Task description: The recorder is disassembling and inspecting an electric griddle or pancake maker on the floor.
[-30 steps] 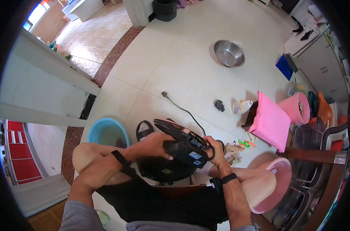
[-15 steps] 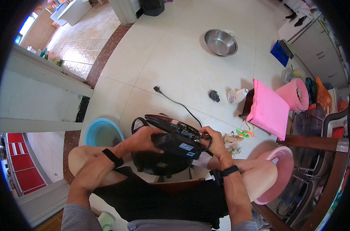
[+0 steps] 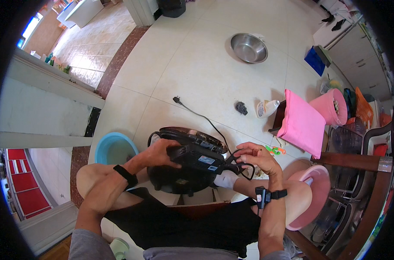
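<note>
Between my knees is a black round hinged appliance [image 3: 181,177], which looks like an electric griddle. Its two round halves are parted and stained brown, with pale labels on a boxy black part. My left hand [image 3: 163,154] grips that boxy part from the left, thumb and fingers wrapped around its edge. Off the right side, my right hand [image 3: 258,158] pinches a loop of the black power cord [image 3: 209,121]. The cord runs away over the floor and ends in a plug [image 3: 176,100].
A blue basin [image 3: 115,149] stands left, a pink basin [image 3: 318,195] right by my knee. Ahead lie a steel bowl [image 3: 249,48], a dark scouring pad [image 3: 240,108] and a white bottle [image 3: 267,108]. A pink-topped stool [image 3: 301,123] stands right, near green and orange tools [image 3: 275,150].
My right hand has moved right, off the appliance's side, drawing out the cord loop. The appliance has tilted, and my left hand has shifted its grip with it.
</note>
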Motion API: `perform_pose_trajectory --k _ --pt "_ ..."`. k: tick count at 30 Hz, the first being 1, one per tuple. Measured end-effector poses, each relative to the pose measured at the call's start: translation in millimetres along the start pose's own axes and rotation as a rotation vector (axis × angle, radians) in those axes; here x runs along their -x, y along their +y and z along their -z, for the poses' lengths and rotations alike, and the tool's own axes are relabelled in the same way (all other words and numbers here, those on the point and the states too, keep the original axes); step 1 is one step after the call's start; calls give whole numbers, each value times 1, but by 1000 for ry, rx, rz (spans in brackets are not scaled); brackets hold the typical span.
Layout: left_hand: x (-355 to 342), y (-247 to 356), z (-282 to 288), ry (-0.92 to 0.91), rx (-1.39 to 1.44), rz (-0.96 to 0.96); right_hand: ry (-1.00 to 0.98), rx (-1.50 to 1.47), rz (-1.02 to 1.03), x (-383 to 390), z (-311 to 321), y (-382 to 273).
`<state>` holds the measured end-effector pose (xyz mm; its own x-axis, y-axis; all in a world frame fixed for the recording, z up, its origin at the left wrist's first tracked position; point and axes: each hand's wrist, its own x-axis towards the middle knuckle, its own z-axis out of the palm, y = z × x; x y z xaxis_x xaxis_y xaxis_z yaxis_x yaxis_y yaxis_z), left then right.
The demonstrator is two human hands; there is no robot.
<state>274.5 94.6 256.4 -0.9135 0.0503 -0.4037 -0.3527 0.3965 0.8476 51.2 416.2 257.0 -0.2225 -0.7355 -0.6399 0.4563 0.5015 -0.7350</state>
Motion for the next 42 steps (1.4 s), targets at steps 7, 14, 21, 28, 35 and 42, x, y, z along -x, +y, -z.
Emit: perform_pose_trajectory --k 7,14,21,28,35,42 --pt "-1 -10 -2 21 -45 -16 190 128 138 -40 -25 24" --pt "0 -7 1 30 -37 -8 148 871 348 -67 -38 17" --pt "1 -10 1 13 -26 0 228 1004 475 -101 -39 31" --pt "4 -10 5 -7 67 59 97 1111 384 -110 -43 30" --pt "8 -10 11 -38 124 93 54 1088 278 -106 -49 21" --pt "9 -16 12 -87 193 124 66 1064 363 -97 -50 19"
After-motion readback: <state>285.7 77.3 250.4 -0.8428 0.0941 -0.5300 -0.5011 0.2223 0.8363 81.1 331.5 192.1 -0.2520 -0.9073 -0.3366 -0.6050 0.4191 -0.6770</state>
